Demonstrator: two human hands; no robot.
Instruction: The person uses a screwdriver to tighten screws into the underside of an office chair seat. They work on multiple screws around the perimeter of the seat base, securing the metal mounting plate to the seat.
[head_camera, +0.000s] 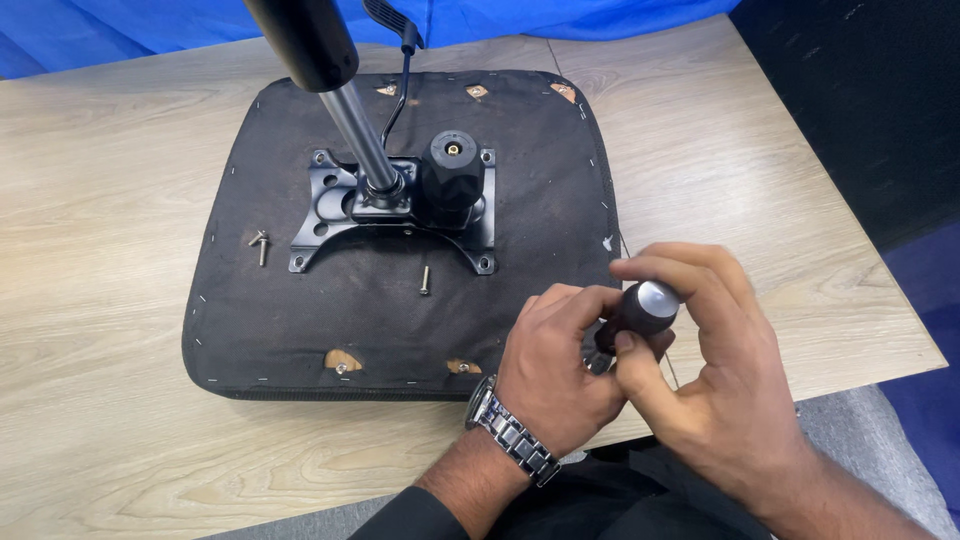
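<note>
An upside-down chair seat (300, 300) lies flat on a pale wooden table (100, 200), with its black cloth bottom facing up. A black metal plate (330, 215) sits in the middle of the seat. A shiny metal post (358, 135) stands up from the plate, and a big black knob (452, 175) sits just to the right of the post. A thin black lever (400, 85) runs off toward the far edge of the seat.

Both hands are at the near right corner of the seat. The right hand (700, 380) is curled around a screwdriver (635, 315) with a dark handle and a silver cap, thumb pressed on its side. The left hand (555, 375), with a metal watch (510, 435) on the wrist, is closed around the lower end of the tool, so its tip is hidden. I cannot tell if a screw is on it.

One loose screw (424, 280) lies on the seat just in front of the plate. Another screw (260, 245) lies left of the plate, near its corner.

It looks like the person is getting the tool ready, maybe fixing its tip. The plate's corner holes look empty. The next move would likely need a screw picked up, stood straight in a corner hole, and the tip pressed squarely into its head.
</note>
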